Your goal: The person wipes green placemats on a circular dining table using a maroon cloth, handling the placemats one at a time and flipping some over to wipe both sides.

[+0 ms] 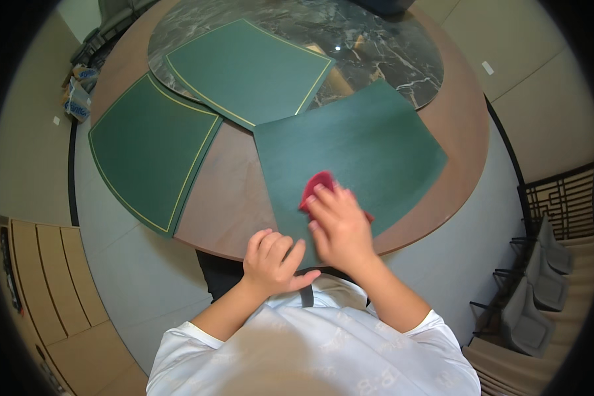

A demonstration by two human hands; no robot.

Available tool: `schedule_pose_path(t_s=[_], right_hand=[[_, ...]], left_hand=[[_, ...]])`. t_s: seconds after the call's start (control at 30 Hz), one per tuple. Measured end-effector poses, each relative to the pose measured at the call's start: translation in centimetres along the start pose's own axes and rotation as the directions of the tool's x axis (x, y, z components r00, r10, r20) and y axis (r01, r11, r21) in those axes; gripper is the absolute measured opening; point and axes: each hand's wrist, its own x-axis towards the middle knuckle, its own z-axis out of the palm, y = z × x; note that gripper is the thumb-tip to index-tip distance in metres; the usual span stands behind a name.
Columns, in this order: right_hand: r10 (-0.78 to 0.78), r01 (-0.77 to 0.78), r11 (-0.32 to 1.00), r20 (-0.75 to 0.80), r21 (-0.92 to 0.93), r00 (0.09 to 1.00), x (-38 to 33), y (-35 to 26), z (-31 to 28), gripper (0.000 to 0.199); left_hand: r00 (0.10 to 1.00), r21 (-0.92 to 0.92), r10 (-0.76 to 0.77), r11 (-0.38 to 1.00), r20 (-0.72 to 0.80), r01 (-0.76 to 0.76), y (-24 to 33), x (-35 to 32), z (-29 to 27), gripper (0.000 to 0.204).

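Observation:
My right hand (340, 224) presses a red cloth (319, 185) onto a plain green placemat (356, 142) shaped like a wide fan. Its fingers are slightly blurred and bent over the cloth, part of which shows past the fingertips. Beside it, at the table's near edge, my left hand (272, 263) rests by the placemat's lower left corner, fingers apart and holding nothing. Two more green placemats with a thin yellow border line lie flat: one to the left (155, 152), another farther back (251, 69), partly on the marble turntable.
The round brown wooden table (228, 191) carries a dark marble turntable (402, 53) at its far side. Grey chairs (528, 320) stand along the right wall. At left are a wooden cabinet (59, 277) and plastic-wrapped packages (78, 99) on the floor.

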Motion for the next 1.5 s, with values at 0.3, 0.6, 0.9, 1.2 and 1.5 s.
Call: schedule_pose_path(t_s=[0.3,0.6,0.9,1.2,1.5], right_hand=[[-0.293,0.271,0.946,0.118,0.176,0.949,6.1,0.4,3.5,0.045],[-0.331,0.333,0.931,-0.039,0.147,0.943,14.0,2.2,7.6,0.028],[-0.273,0.256,0.949,0.072,0.185,0.959,4.9,-1.5,3.3,0.034],[0.183,-0.191,0.978,-0.1,-0.079,0.978,-4.6,6.8,-4.4,0.037],[0.29,-0.328,0.901,-0.169,-0.284,0.942,3.1,11.5,-2.5,0.031]], left_hand=[[0.985,-0.117,0.099,0.986,-0.141,-0.115,-0.5,-0.4,0.1,0.036],[0.982,-0.126,0.076,0.987,-0.172,-0.099,-0.5,-0.5,0.4,0.033],[0.994,-0.219,0.001,0.975,-0.108,-0.025,-0.6,-0.4,-0.6,0.021],[0.992,-0.368,-0.107,0.921,0.072,0.126,-0.1,2.1,-3.3,0.012],[0.975,-0.75,0.223,0.64,-0.026,-0.166,4.8,8.1,-8.3,0.025]])
